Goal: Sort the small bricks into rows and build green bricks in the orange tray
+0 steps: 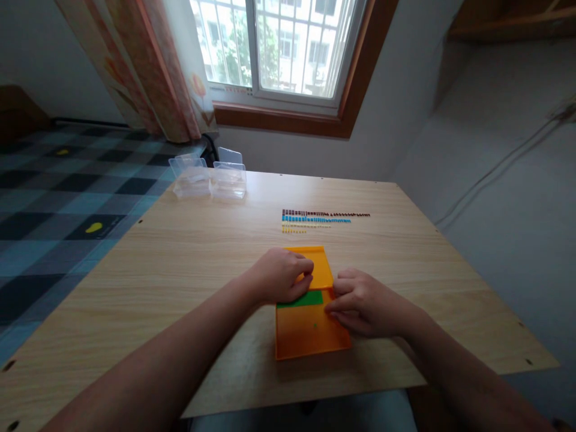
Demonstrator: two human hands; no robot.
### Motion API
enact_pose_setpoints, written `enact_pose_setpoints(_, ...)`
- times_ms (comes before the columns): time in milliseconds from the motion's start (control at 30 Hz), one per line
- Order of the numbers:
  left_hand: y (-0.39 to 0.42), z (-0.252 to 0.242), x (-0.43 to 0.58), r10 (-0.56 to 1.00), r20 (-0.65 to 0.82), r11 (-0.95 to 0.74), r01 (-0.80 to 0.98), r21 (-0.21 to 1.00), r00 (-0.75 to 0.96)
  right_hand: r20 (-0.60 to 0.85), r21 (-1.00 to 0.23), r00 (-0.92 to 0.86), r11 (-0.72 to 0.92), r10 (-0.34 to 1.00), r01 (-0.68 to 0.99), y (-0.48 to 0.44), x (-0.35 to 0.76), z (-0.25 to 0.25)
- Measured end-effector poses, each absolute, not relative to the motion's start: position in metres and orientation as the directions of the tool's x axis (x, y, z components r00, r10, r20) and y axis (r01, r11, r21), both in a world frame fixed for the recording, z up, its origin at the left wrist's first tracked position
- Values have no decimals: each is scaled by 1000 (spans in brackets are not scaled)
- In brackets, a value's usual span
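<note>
An orange tray-like case lies on the wooden table, with a lighter orange section at its far end. Across its middle runs a green strip, and a tiny green speck sits below it. My left hand rests over the left side of the case with fingers curled; whatever is between its fingertips is too small or hidden to name. At the right edge of the case, my right hand has its fingers bent against the orange rim.
Beyond the case, rows of small dark, blue and yellow pieces are lined up on the table. Clear plastic containers stand at the back left corner. A checked bed is at the left, a window ahead.
</note>
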State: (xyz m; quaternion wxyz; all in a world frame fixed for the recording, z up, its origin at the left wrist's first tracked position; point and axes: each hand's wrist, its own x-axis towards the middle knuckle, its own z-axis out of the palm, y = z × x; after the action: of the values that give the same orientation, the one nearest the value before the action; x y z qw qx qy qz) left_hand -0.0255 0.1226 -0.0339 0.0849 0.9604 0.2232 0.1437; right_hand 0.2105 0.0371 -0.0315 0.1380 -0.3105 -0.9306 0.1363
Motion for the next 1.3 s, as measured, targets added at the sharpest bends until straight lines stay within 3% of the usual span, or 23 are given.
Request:
enact_pose_setpoints(200,119,-35,-24,414,194,-902,372,218,890,175,-294,-751,762,637,577,38,213,-32)
enact_pose_setpoints(500,119,-34,-23,414,194,-903,374,212,889,144,-82,-770,783,622,617,31,206,-27)
enact_pose_setpoints(833,119,-34,-24,425,178,-898,389,207,887,189,-183,-766,789,614,587,30,213,-30)
enact_pose_setpoints(1300,118,-31,-23,397,172,-908,359,216,901,198,-130,-671,697,715,705,35,209,-38)
